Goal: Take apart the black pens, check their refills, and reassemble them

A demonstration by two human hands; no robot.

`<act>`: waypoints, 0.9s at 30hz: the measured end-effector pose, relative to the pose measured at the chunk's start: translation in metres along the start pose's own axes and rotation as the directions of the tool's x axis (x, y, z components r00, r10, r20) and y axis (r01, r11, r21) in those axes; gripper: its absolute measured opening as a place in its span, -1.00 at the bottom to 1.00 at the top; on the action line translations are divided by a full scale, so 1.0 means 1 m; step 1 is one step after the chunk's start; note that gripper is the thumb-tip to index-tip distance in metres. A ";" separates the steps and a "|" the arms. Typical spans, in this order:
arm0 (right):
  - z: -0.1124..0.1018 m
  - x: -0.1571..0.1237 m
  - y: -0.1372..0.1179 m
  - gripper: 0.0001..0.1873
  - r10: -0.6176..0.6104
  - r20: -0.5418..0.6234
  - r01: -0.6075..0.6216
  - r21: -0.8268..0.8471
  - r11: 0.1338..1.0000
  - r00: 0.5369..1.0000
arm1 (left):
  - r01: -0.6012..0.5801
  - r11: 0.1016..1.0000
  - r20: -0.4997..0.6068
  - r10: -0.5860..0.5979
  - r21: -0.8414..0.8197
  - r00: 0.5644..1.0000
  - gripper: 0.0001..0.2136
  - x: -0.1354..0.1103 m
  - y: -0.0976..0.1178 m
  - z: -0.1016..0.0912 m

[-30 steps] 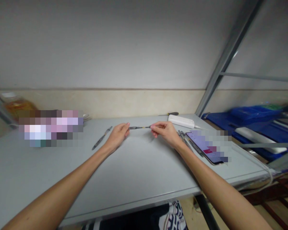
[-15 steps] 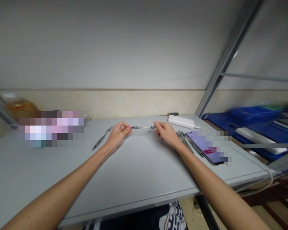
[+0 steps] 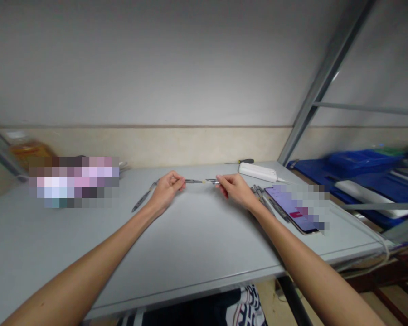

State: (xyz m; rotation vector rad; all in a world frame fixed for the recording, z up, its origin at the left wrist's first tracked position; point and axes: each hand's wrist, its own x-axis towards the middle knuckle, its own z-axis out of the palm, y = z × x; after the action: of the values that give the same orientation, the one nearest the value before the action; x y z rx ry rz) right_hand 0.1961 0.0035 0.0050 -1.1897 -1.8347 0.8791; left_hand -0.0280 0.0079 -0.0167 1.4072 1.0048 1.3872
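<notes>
Viewed remotely through the head camera, I report a grey tabletop (image 3: 177, 253) spanning the scene, with two bare hands above its far half. The left hand (image 3: 169, 190) and the right hand (image 3: 236, 189) face each other across a short gap.

To the right lie a phone (image 3: 285, 203) and, farther back, a white oblong device (image 3: 257, 172) with a cable. Loose pens (image 3: 278, 211) sit just left of the phone, and a single pen (image 3: 143, 198) lies slanted just left of the left hand. A screwdriver (image 3: 246, 161) rests at the far edge.

I find the governing relation in the held pen (image 3: 194, 181): it is between the hands, its long axis running left to right, nearly level. The left fingers are closed on its grey section; the right fingers pinch a clear section with what looks like a clip. Neither hand is distinctly nearer, as each grips an end.

I cannot determine whether the two sections are joined at the yellowish band, nor what the fingers conceal at both ends. Pixelation masks items at left and part of the phone; the right forearm covers some of the loose pens.
</notes>
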 end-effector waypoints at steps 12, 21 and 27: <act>-0.001 0.000 -0.003 -0.66 -0.093 -0.022 0.094 0.052 0.994 0.995 | 0.029 1.000 0.002 -0.029 -0.006 1.000 -0.73 0.001 -0.002 -0.001; -0.002 0.000 -0.002 -0.60 -0.078 -0.029 0.079 0.038 0.996 0.997 | 0.024 1.000 0.024 -0.024 -0.003 0.999 -0.74 0.001 -0.003 -0.001; 0.000 -0.001 -0.005 -0.71 -0.143 -0.016 0.144 0.100 0.985 0.990 | 0.062 0.998 0.024 -0.061 -0.016 0.998 -0.73 0.000 -0.001 0.000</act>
State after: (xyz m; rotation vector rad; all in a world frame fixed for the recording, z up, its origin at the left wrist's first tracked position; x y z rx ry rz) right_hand 0.1945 0.0007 0.0087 -0.9848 -1.8215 0.8724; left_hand -0.0279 0.0085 -0.0179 1.3664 1.0108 1.3280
